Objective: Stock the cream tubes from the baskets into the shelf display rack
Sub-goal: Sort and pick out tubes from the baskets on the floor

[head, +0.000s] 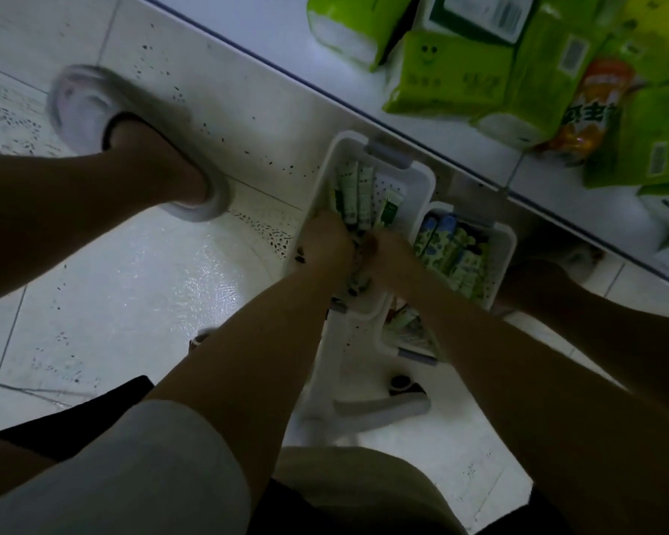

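Two white baskets stand side by side on the floor below the shelf. The left basket [327, 167] holds several green-and-white cream tubes [354, 196]. The right basket [504, 245] holds tubes with blue and green print [447, 249]. Both of my hands reach down into the near end of the left basket. My left hand [327, 241] is curled over a bunch of tubes. My right hand [389, 251] grips tubes right beside it. The tubes under the hands are mostly hidden.
A third white basket [393, 341] with more tubes lies nearer to me, beside a grey handle [383, 407]. The low white shelf [279, 36] carries green tissue packs [468, 71] and an orange packet [591, 110]. My slippered foot [132, 140] stands at the left on the tiled floor.
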`<state>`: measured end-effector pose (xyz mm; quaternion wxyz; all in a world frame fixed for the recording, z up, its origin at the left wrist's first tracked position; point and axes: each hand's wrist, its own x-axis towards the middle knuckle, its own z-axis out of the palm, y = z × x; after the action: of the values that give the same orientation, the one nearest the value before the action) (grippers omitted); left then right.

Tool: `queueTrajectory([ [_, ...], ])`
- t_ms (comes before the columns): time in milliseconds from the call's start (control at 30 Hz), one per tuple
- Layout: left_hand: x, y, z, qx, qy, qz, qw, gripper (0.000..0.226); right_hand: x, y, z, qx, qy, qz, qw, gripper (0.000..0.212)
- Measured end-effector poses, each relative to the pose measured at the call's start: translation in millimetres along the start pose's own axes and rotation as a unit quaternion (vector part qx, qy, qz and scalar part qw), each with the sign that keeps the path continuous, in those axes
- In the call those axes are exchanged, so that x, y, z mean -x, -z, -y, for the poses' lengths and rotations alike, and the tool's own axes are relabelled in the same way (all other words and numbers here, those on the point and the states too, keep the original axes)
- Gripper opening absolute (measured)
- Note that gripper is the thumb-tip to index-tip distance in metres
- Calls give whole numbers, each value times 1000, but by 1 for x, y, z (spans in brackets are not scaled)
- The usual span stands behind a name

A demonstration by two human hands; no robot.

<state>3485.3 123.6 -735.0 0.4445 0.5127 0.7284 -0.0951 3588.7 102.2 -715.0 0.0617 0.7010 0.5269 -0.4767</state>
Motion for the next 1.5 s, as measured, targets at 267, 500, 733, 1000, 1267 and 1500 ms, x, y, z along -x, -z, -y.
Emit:
queueTrajectory([
  [267,34,-10,33,284,136,57,947,30,-76,-13,-7,36,-57,-54,996,25],
  [500,40,12,45,405,115,150,894,27,-65,-14,10,-56,-96,14,994,19],
  [733,67,56,29,372,4,134,919,26,17,31,21,-199,-76,138,967,5],
  [1000,107,148,-6,368,-101,170,909,26,94,119,20,-287,0,160,945,34],
  [1267,177,216,-71,367,-244,186,878,23,173,186,56,-423,118,77,895,21],
  [1500,254,261,-132,354,-368,182,840,22,264,241,84,-355,216,-106,903,19],
])
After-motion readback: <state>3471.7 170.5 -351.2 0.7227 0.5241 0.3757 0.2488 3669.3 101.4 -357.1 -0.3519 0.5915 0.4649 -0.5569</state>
